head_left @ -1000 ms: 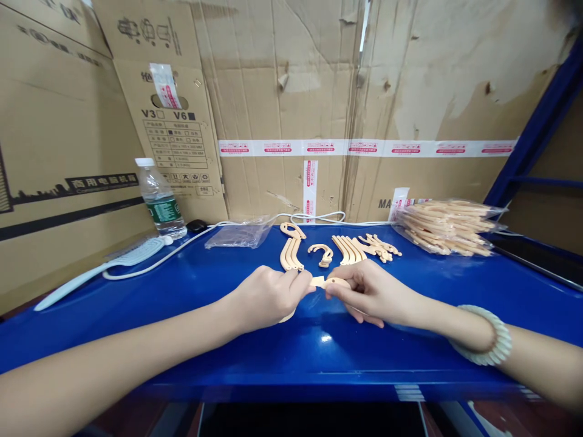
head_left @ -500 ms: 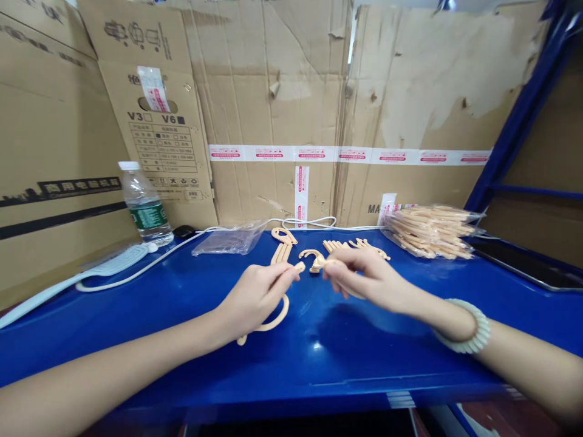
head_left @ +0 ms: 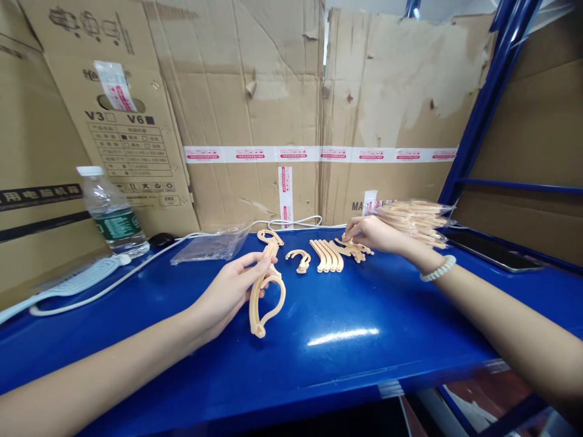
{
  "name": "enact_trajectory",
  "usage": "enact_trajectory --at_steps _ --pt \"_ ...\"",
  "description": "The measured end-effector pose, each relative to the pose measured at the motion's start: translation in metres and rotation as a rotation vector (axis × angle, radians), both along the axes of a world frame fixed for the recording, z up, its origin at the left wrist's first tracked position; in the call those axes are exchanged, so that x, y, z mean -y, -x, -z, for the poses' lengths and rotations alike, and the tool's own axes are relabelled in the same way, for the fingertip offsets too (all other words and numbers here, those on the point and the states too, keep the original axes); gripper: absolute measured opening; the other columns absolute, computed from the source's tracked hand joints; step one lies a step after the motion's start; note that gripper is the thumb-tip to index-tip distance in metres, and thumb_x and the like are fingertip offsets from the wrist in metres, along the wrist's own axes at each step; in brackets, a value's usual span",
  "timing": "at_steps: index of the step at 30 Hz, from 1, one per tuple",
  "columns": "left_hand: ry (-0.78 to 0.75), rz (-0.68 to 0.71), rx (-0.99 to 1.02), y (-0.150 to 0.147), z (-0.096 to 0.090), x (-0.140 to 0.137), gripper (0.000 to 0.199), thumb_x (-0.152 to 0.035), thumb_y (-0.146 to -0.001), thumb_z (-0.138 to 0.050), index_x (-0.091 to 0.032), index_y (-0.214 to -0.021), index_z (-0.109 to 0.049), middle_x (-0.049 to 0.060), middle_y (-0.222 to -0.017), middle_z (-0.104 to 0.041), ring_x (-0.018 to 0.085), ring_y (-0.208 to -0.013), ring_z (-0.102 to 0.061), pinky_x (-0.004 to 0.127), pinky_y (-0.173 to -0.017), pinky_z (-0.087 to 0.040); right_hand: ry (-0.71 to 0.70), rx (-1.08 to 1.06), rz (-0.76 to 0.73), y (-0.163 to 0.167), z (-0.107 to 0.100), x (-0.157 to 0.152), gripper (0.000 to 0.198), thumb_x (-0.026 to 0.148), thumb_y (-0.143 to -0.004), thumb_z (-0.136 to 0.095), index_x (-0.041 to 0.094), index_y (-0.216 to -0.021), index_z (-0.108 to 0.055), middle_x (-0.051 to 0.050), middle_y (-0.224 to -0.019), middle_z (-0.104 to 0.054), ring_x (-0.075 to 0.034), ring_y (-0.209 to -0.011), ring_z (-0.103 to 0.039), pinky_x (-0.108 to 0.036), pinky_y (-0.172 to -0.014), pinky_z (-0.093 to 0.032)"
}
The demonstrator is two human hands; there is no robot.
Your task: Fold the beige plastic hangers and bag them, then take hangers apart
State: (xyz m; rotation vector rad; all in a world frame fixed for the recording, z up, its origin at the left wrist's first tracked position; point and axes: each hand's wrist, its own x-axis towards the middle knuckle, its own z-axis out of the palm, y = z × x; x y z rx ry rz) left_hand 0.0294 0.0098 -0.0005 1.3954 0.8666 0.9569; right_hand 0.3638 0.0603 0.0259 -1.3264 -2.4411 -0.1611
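Observation:
My left hand (head_left: pixel 237 282) is closed round a beige plastic folding hanger (head_left: pixel 253 306), held tilted above the blue table with its curved hook toward me. Just beyond those fingers, another beige hanger (head_left: pixel 273 237) lies on the table, partly covered. My right hand (head_left: pixel 376 233) reaches to the far side, fingertips pinched together at a loose pile of small beige plastic pieces (head_left: pixel 357 252); what they grip is hidden. Left of that pile lies a row of curved hanger arms (head_left: pixel 326 256). Several loose hanger hooks (head_left: pixel 300 261) lie together farther left.
A clear bag of beige pieces (head_left: pixel 419 221) sits behind my right hand, near a dark tablet-like device (head_left: pixel 494 250). On the left are a flat clear bag (head_left: pixel 207 246), a water bottle (head_left: pixel 116 218), a black mouse (head_left: pixel 161 240) and a white cable (head_left: pixel 136 276). Cardboard (head_left: pixel 246 109) walls the back.
My right hand has moved from beside my left hand to the far pile of pieces. My left hand has turned the hanger more upright. The view has shifted to the right.

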Motion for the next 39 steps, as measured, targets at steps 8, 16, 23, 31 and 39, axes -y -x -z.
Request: enact_trajectory --at_steps 8,16,23,31,39 --pt "0.021 -0.016 0.007 0.0 -0.002 0.005 0.026 -0.038 -0.084 -0.069 -0.016 -0.096 -0.06 0.003 -0.084 -0.068 0.011 -0.075 -0.061 0.023 -0.073 -0.049 0.074 0.072 -0.02 -0.009 -0.004 -0.001 0.041 -0.005 -0.066 -0.046 0.017 -0.084 -0.075 -0.007 -0.09 -0.073 -0.019 -0.083 -0.068 -0.03 -0.077 -0.054" --pt "0.036 -0.02 0.091 -0.001 -0.001 0.005 0.025 -0.034 -0.084 -0.07 -0.015 -0.096 -0.058 0.006 -0.088 -0.073 0.015 -0.081 -0.067 0.029 -0.077 -0.054 -0.405 -0.037 -0.5 0.079 -0.004 0.067 0.024 0.025 -0.09 -0.055 0.016 -0.111 -0.063 -0.011 -0.103 -0.066 -0.021 -0.096 -0.06 -0.037 -0.083 -0.05" --pt "0.029 -0.003 0.126 0.002 0.003 0.006 0.023 -0.032 -0.083 -0.069 -0.015 -0.092 -0.056 0.005 -0.087 -0.07 0.013 -0.073 -0.065 0.03 -0.072 -0.056 -0.556 0.263 -0.61 0.114 0.026 0.087 0.035 0.038 -0.096 -0.051 0.01 -0.115 -0.061 -0.01 -0.107 -0.068 -0.026 -0.107 -0.054 -0.043 -0.094 -0.037" --pt "-0.24 -0.208 0.054 0.001 0.006 0.003 0.036 -0.033 -0.085 -0.066 -0.019 -0.112 -0.047 0.011 -0.113 -0.064 0.02 -0.089 -0.066 0.04 -0.078 -0.055 -0.35 0.11 -0.59 0.114 0.027 0.084 0.021 0.03 -0.096 -0.051 0.015 -0.097 -0.066 -0.006 -0.086 -0.065 -0.021 -0.088 -0.054 -0.038 -0.081 -0.035" --pt "-1.515 -0.069 -0.658 0.013 0.002 0.011 0.033 -0.035 -0.087 -0.065 -0.021 -0.115 -0.054 0.006 -0.118 -0.064 0.023 -0.116 -0.054 0.047 -0.11 -0.027 -0.36 -0.028 -0.515 0.115 0.032 0.085 0.023 0.034 -0.095 -0.053 0.015 -0.095 -0.067 -0.003 -0.073 -0.061 -0.016 -0.071 -0.051 -0.036 -0.079 -0.031"
